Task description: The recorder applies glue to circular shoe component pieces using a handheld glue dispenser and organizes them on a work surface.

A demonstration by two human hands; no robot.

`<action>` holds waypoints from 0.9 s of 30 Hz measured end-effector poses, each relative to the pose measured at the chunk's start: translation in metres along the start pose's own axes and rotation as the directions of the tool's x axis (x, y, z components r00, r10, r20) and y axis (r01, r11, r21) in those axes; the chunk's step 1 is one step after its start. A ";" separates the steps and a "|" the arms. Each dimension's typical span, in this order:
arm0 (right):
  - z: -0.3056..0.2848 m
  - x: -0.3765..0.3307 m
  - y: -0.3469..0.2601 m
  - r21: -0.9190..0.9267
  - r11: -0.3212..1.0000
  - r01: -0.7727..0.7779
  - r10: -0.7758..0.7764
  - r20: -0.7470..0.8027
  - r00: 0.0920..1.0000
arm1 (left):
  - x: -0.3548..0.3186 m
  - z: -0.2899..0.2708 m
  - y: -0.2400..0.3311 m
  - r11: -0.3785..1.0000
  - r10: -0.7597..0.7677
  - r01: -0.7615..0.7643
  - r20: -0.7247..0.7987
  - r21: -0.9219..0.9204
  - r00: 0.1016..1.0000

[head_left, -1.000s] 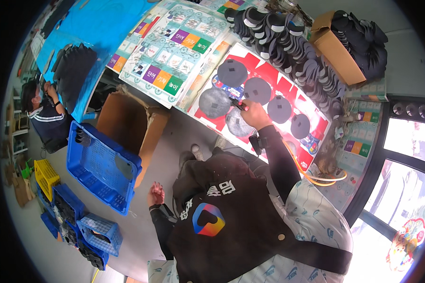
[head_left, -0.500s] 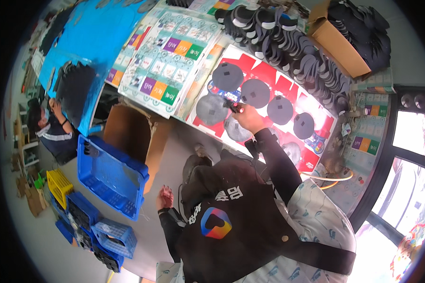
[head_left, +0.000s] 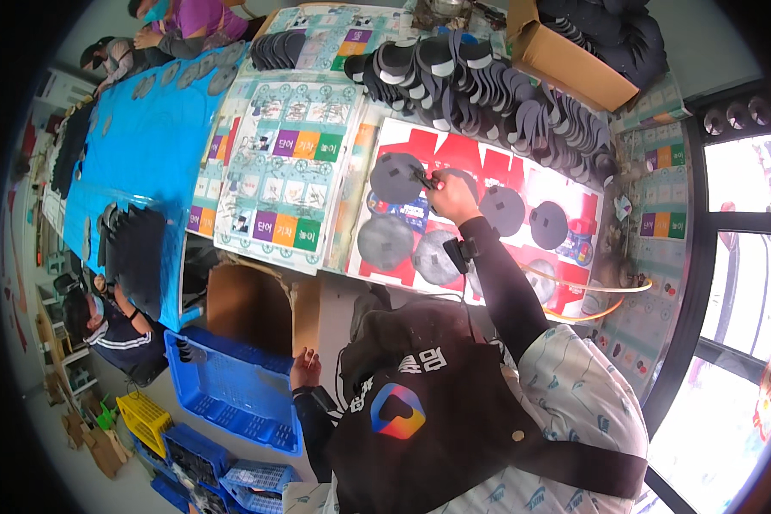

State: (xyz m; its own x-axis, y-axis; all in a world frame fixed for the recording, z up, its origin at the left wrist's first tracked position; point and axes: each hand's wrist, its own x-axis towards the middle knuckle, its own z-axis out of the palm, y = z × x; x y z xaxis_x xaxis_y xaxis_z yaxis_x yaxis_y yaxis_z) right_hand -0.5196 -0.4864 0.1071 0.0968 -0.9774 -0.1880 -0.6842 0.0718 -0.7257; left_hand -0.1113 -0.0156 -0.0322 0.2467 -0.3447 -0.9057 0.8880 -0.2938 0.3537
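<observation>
My right hand (head_left: 454, 195) reaches over the table, its fingers closed round a small dark hand tool (head_left: 421, 178) whose exact kind I cannot make out. The tool's tip is over the edge of a dark grey round disc (head_left: 394, 179) with a small dark square in its middle. Similar discs lie on the red and white printed sheet, among them a dark one (head_left: 502, 211), another dark one (head_left: 548, 225) and a paler grey one (head_left: 385, 241). My right hand partly hides one disc. My left hand (head_left: 306, 370) hangs low, fingers loosely apart, holding nothing.
Rows of black and grey curved pieces (head_left: 488, 94) line the table's far side, with a cardboard box (head_left: 565, 64) behind. A pale hose (head_left: 608, 288) loops at the right. A blue crate (head_left: 231, 385) stands at the lower left. People sit around the blue table (head_left: 146, 154).
My view has shifted, bringing more people into sight at the far left. The tool in my right hand has moved from between several discs to the upper left disc.
</observation>
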 end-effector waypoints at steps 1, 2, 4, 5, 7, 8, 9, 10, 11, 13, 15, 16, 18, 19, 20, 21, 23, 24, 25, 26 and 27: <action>-0.001 0.006 -0.001 -0.002 1.000 -0.004 0.004 -0.011 1.000 | 0.008 0.010 0.014 1.000 -0.003 0.003 0.009 0.007 1.000; -0.001 0.007 -0.008 -0.084 0.996 0.042 -0.034 0.088 0.996 | 0.012 0.011 0.024 1.000 -0.017 0.017 0.030 0.003 0.999; -0.002 0.007 -0.020 -0.212 0.973 0.095 -0.057 0.179 0.982 | 0.021 0.017 0.036 0.999 -0.009 0.008 0.024 0.036 1.000; -0.002 0.009 -0.018 -0.218 0.973 0.078 -0.041 0.171 0.984 | 0.023 0.030 0.045 0.999 -0.023 0.021 0.027 0.048 0.999; 0.005 0.014 -0.024 -0.124 0.991 -0.047 0.056 0.072 0.996 | 0.032 0.020 0.057 0.998 -0.048 0.044 0.119 0.035 0.992; 0.008 0.016 -0.027 -0.127 0.991 -0.046 0.056 0.078 0.995 | 0.035 0.015 0.060 0.997 -0.062 0.057 0.116 0.046 0.991; 0.004 0.017 -0.028 -0.130 0.991 0.023 -0.005 0.138 0.990 | 0.039 0.017 0.063 0.996 -0.073 0.067 0.119 0.055 0.990; 0.001 0.018 -0.029 -0.129 0.987 0.093 -0.066 0.198 0.978 | 0.041 0.019 0.066 0.995 -0.087 0.080 0.110 0.061 0.990; 0.002 0.020 -0.028 -0.134 0.988 0.081 -0.055 0.191 0.980 | 0.043 0.020 0.068 0.993 -0.100 0.094 0.103 0.067 0.990; 0.008 0.023 -0.028 -0.131 0.987 0.088 -0.058 0.218 0.974 | 0.046 0.022 0.075 0.993 -0.095 0.084 0.131 0.087 0.987; 0.006 0.025 -0.034 -0.127 0.987 0.101 -0.081 0.159 0.984 | 0.045 0.025 0.075 0.994 -0.081 0.068 0.155 0.087 0.985; 0.008 0.028 -0.035 -0.110 0.992 0.058 -0.044 0.121 0.992 | 0.046 0.021 0.077 0.994 -0.104 0.095 0.184 0.058 0.978; 0.008 0.031 -0.036 -0.124 0.991 0.053 -0.051 0.022 0.998 | 0.049 0.014 0.078 0.994 -0.104 0.098 0.221 0.040 0.970; 0.010 0.030 -0.031 -0.124 0.991 0.053 -0.051 0.023 0.998 | 0.050 0.011 0.078 0.994 -0.105 0.098 0.220 0.040 0.970; 0.008 0.030 -0.021 -0.094 0.996 0.003 -0.003 0.000 1.000 | 0.052 0.018 0.080 0.994 -0.103 0.097 0.183 0.040 0.978; 0.007 0.029 -0.012 -0.062 0.997 -0.046 0.045 -0.021 0.999 | 0.054 0.025 0.082 0.995 -0.100 0.096 0.145 0.039 0.984; 0.007 0.028 -0.004 -0.068 0.998 0.001 -0.003 -0.027 1.000 | 0.054 0.032 0.082 0.993 -0.105 0.099 0.123 0.057 0.987; 0.008 0.029 -0.005 -0.079 0.996 0.048 -0.047 0.013 0.999 | 0.054 0.034 0.081 0.993 -0.106 0.099 0.095 0.068 0.990; 0.011 0.028 -0.015 -0.086 0.991 0.102 -0.097 0.064 0.993 | 0.054 0.026 0.078 0.994 -0.102 0.097 0.090 0.059 0.991; 0.012 0.029 -0.024 -0.120 0.990 0.074 -0.066 0.075 0.995 | 0.054 0.019 0.075 0.994 -0.103 0.098 0.145 0.040 0.984; 0.007 0.029 -0.029 -0.121 0.990 0.069 -0.060 0.071 0.996 | 0.056 0.020 0.076 0.994 -0.111 0.106 0.206 0.035 0.972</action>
State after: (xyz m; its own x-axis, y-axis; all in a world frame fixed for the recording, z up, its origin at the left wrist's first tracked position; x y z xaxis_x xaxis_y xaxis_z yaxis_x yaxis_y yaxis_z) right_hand -0.4916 -0.5152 0.1177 0.1893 -0.9632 -0.1907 -0.7586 -0.0201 -0.6512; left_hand -0.0377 -0.0753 -0.0510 0.0612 -0.4858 -0.8719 0.8949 -0.3601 0.2634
